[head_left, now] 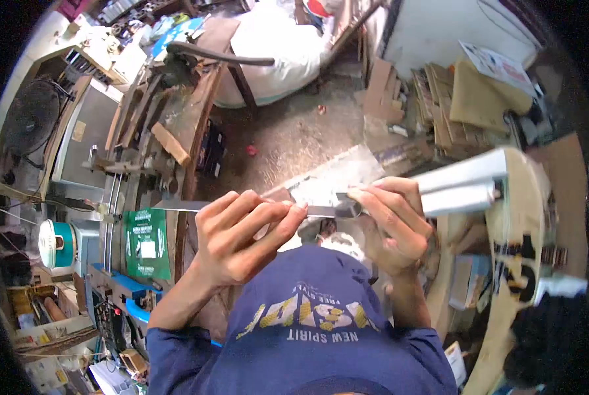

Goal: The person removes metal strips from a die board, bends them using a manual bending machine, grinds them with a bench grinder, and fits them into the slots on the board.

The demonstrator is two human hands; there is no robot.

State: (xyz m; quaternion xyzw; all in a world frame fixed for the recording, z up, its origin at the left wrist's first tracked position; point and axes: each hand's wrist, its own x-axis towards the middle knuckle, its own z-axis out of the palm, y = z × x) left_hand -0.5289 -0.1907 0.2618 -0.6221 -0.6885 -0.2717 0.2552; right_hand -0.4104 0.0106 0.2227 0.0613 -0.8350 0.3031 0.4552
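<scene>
A thin, flat metal strip (179,205) is held level in front of my chest, its pointed-looking end sticking out to the left. My left hand (245,234) pinches it near the middle between thumb and fingers. My right hand (396,227) is closed at the other end, where a small dark metal piece (347,209) shows by the fingertips. Whether that piece is joined to the strip I cannot tell, since the fingers cover part of it.
To the left a workbench (192,108) carries a wood block (170,143), metal rods and a green packet (147,245). A teal-and-white round container (56,243) stands farther left. Cardboard pieces (432,105) lean at the back right; white rolls (462,197) lie nearer.
</scene>
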